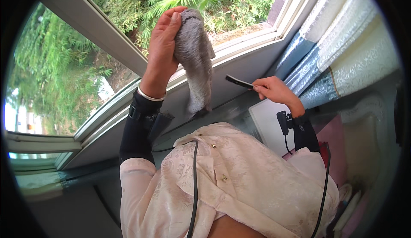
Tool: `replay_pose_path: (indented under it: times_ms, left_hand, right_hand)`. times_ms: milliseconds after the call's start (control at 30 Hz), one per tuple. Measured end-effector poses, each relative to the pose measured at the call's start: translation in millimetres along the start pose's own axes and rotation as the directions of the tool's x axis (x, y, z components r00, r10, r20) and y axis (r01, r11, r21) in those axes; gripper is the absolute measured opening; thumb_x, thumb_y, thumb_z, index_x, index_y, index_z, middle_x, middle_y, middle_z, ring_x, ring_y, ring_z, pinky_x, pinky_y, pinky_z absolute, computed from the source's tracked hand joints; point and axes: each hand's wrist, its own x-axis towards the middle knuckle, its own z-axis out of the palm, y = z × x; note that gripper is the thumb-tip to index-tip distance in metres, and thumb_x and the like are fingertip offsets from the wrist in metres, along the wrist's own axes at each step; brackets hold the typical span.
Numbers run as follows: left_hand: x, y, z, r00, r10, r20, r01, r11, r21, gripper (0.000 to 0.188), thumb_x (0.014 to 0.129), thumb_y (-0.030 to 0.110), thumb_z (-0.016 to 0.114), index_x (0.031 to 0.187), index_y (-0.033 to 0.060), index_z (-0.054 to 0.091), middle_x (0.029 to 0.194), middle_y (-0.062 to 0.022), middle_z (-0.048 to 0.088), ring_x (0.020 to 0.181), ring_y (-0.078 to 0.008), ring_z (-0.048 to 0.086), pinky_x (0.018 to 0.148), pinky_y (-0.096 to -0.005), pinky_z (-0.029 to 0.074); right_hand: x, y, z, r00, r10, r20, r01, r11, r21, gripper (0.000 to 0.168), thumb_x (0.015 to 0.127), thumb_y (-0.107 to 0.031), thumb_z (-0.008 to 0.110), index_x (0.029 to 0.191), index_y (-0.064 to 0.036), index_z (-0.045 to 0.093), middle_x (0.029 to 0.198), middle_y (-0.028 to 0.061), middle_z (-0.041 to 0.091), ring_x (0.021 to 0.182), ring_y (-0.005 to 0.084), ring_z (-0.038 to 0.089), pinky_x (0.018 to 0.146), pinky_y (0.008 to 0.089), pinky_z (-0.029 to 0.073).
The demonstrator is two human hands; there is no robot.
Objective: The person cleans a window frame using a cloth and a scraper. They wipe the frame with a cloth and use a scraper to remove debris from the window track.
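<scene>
Raised before the open window, my left hand (165, 42) grips the top of a grey plush cloth (196, 52). The cloth hangs down in front of the window sill, and its lower end is loose. Lower and to the right, my right hand (274, 89) holds a thin black brush-like tool (239, 81) by one end. What lies along the tool's edge is too small to tell for certain. Its free tip points left towards the cloth, and the two are apart.
A white window frame (247, 50) runs across the view, with a sash (96, 26) on the left. Patterned blue and cream curtains (321, 58) hang at the right. A white panel (273, 119) lies below my right hand. Black cables (195, 186) trail over my shirt.
</scene>
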Motion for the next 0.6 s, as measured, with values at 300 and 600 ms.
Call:
replay_pose_path:
  times_ms: [300,600]
  left_hand:
    - [-60.8,24.4,50.7,0.816,0.083,0.572,-0.338,0.871,0.356,0.022,0.093,0.017,0.062,0.114,0.0108,0.064,0.094,-0.0055,0.070,0.081,-0.0137,0.067,0.066,-0.0272,0.054]
    - [-122.4,16.6,31.7,0.506,-0.106,0.856,-0.402,0.849,0.343,0.023,0.088,0.016,0.066,0.110,0.0115,0.069,0.109,-0.0053,0.069,0.092,-0.0190,0.066,0.072,-0.0304,0.052]
  right_hand:
    - [5.7,-50.3,100.1,0.911,-0.130,-0.391,0.255,0.923,0.288,0.023,0.097,-0.018,0.052,0.097,0.000,0.067,0.065,0.0058,0.060,0.061,0.0127,0.058,0.060,0.0289,0.045]
    - [-4.1,-54.2,111.3,0.837,0.075,-0.543,0.456,0.454,0.766,0.022,0.096,-0.019,0.052,0.096,-0.003,0.067,0.067,0.0072,0.061,0.062,0.0163,0.059,0.060,0.0311,0.046]
